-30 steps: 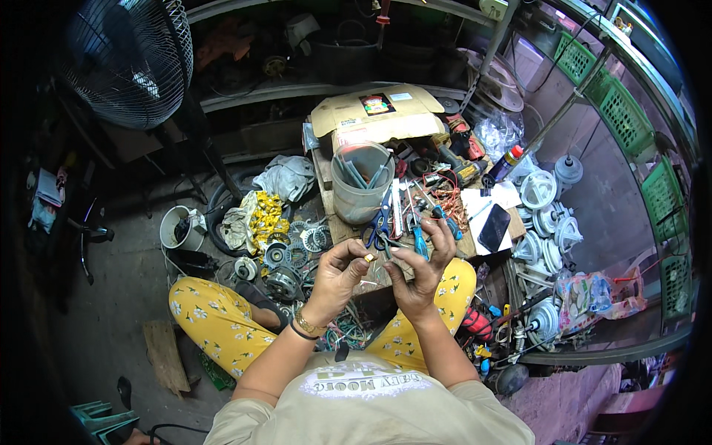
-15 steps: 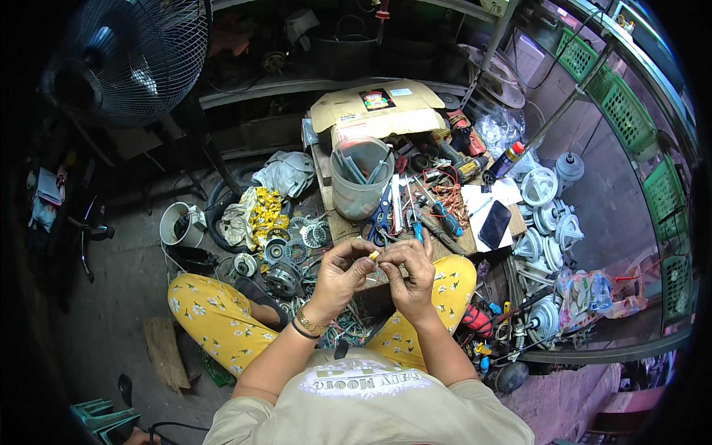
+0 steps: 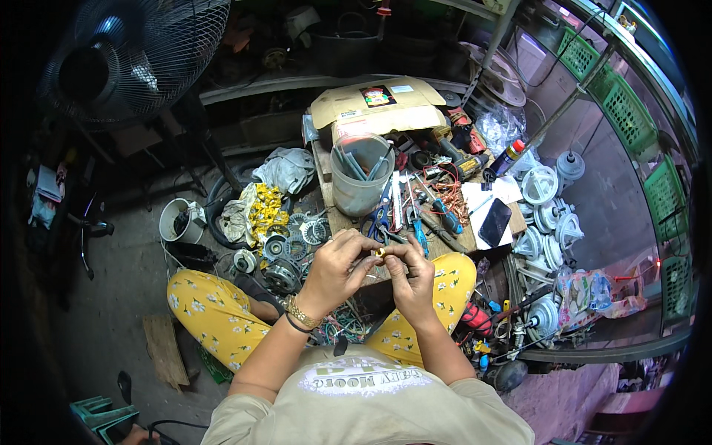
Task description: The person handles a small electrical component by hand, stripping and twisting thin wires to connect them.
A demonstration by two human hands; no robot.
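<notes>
My left hand (image 3: 339, 269) and my right hand (image 3: 411, 285) meet over the cluttered wooden board (image 3: 471, 241). The fingertips of both pinch a small yellow metal piece (image 3: 380, 253) between them, partly covered by the fingers. Just beyond them lie blue-handled scissors (image 3: 374, 219), a blue screwdriver (image 3: 420, 239), pliers and a coil of copper wire (image 3: 451, 200). A translucent bucket (image 3: 352, 196) holding flat strips stands behind the scissors. A black phone (image 3: 493, 222) lies on white paper to the right.
Metal rings (image 3: 297, 241) and a white pail (image 3: 178, 221) lie left. A standing fan (image 3: 122, 59) is upper left. Cardboard (image 3: 371, 119) and a drill (image 3: 463, 163) are at the back. White plastic parts (image 3: 545, 222) and green baskets (image 3: 660, 193) line the right. Someone's limb (image 3: 137, 434) shows lower left.
My hands have come together around the small piece and moved slightly away from me. My right hand's fingers, spread a second ago, are now closed on it. My left hand has turned inward.
</notes>
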